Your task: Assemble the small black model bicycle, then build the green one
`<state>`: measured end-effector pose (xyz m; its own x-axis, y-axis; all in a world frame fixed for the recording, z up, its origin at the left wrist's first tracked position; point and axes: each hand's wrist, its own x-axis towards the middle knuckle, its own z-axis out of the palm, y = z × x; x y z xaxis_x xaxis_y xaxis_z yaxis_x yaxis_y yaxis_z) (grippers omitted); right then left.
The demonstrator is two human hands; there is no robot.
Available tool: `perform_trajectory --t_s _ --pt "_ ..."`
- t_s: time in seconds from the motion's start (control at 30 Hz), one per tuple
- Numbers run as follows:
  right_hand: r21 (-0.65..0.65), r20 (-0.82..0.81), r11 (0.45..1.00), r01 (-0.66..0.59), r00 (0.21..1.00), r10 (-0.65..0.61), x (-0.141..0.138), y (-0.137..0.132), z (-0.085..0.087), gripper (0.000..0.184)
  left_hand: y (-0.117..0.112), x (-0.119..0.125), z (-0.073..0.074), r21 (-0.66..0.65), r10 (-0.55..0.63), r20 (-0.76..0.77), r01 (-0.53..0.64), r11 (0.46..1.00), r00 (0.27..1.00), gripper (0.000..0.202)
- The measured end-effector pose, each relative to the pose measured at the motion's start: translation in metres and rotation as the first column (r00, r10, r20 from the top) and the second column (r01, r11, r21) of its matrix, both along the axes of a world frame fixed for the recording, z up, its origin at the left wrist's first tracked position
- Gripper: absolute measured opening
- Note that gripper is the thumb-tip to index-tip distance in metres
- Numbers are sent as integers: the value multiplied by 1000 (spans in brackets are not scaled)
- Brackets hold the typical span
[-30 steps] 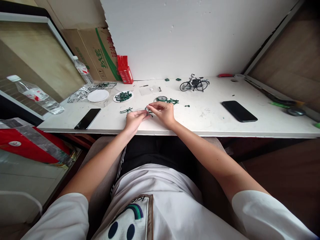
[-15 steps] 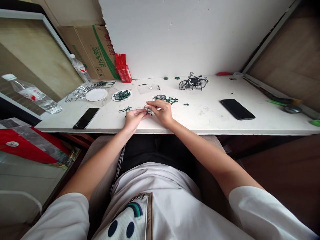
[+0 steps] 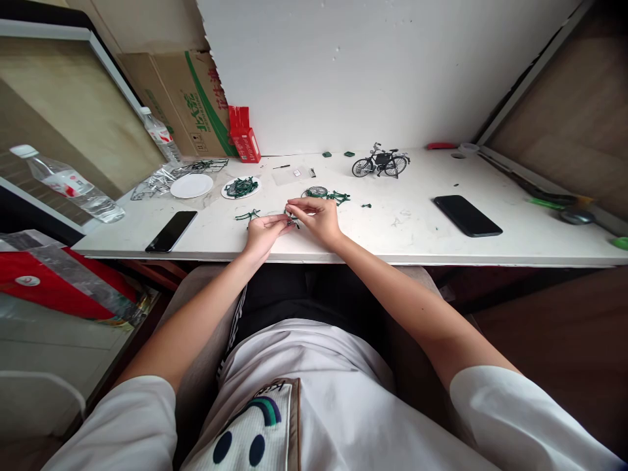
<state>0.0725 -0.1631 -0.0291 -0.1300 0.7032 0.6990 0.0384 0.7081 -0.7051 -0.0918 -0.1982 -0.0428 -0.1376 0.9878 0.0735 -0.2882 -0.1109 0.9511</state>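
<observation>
My left hand (image 3: 265, 233) pinches a small dark model part (image 3: 293, 223) just above the front of the white table. My right hand (image 3: 316, 218) meets it fingertip to fingertip, closed in a pinch on something too small to make out. Left of the hands lies a thin green frame piece (image 3: 248, 215). Behind the right hand are a spoked model wheel (image 3: 316, 191) and green model parts (image 3: 339, 197). A small plate (image 3: 255, 191) bears a heap of green parts (image 3: 240, 188). Further back stands a finished-looking black model bicycle (image 3: 381, 161).
Phones lie at the left (image 3: 171, 231) and right (image 3: 468, 215). Behind are a white plate (image 3: 203, 187), a red box (image 3: 244, 136), a cardboard box (image 3: 181, 104) and water bottles (image 3: 73, 186). A small screwdriver (image 3: 281, 166) lies further back. The table's front edge (image 3: 373, 260) is close to my lap.
The whole view has shifted very slightly. Both hands keep nearly the same pinching pose, and the things on the table lie as before.
</observation>
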Motion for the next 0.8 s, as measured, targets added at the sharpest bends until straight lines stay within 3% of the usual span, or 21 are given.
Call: perform_trajectory --t_s 0.4,0.57,0.8 --pt "-29 -9 999 45 999 -45 0 2 -2 37 -1 2 -1 -13 16 -21 -16 1000 1000 23" --pt "26 -26 998 52 998 -51 0 3 -3 35 1 2 -3 -3 2 -28 -2 1000 1000 24" --pt "168 79 984 67 994 -81 1 3 -1 29 1 2 -2 5 14 -5 -14 1000 1000 22"
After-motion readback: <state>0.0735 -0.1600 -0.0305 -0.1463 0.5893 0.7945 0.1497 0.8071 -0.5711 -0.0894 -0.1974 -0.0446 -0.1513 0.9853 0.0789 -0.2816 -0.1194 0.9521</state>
